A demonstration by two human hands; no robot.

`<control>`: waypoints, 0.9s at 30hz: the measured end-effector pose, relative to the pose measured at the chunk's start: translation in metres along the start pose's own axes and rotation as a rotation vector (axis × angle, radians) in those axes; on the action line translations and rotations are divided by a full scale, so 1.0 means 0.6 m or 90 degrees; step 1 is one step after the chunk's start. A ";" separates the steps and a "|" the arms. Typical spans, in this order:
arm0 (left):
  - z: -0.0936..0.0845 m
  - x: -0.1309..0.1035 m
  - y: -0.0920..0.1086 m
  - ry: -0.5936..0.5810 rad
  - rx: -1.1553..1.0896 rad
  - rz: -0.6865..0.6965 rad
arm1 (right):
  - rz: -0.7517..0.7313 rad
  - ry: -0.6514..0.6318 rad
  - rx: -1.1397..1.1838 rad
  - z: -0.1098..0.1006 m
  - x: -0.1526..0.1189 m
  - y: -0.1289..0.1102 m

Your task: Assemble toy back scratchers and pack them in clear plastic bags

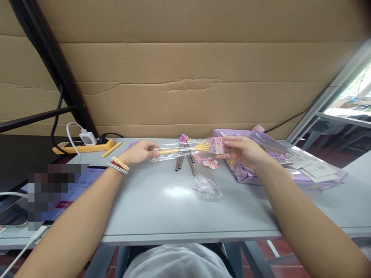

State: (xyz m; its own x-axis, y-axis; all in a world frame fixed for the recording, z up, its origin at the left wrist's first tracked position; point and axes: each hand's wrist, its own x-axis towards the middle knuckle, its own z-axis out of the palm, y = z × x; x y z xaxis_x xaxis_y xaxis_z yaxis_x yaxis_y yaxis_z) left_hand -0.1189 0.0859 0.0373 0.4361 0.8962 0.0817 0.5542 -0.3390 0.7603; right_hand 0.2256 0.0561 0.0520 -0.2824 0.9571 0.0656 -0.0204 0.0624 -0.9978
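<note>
A yellow hand-shaped stick in a clear plastic sleeve is stretched between my two hands over the grey table. My left hand pinches the sleeve's left end, at the handle. At the other end, my right hand holds the pink header card between thumb and fingers. Beneath and behind the sleeve lie several metal rods, one near a purple head. Loose pink cards and a crumpled clear wrapper rest on the table nearby.
A purple plastic package with papers and wrapped items lies at the right, under my right forearm. To the left are a yellow power strip with a white charger, a yellow stick and a lit tablet. Cardboard stands behind.
</note>
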 end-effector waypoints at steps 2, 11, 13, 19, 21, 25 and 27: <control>0.000 0.000 0.000 0.000 0.000 0.004 | -0.022 0.035 -0.037 0.001 0.001 0.003; 0.002 -0.003 0.007 -0.025 -0.022 0.022 | -0.076 0.220 -0.302 0.021 -0.007 -0.004; 0.003 -0.004 0.009 -0.025 -0.027 0.019 | -0.078 0.220 -0.330 0.019 -0.009 -0.006; 0.004 -0.005 0.011 -0.028 -0.035 0.016 | -0.086 0.240 -0.455 0.012 -0.011 -0.007; 0.006 -0.004 0.010 -0.027 -0.032 0.019 | -0.109 0.279 -0.527 0.013 -0.008 -0.003; 0.015 0.000 0.006 -0.003 -0.032 0.037 | -0.260 0.403 -0.686 0.019 0.005 0.013; 0.022 0.004 0.005 0.018 -0.029 0.045 | -0.407 0.481 -0.766 0.025 0.009 0.021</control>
State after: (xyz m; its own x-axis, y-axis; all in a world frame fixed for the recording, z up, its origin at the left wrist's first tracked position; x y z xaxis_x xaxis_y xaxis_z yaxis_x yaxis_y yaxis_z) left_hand -0.1069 0.0830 0.0316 0.4526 0.8784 0.1538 0.4891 -0.3887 0.7808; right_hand 0.2096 0.0581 0.0401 0.0117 0.5754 0.8178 0.9126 0.3282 -0.2439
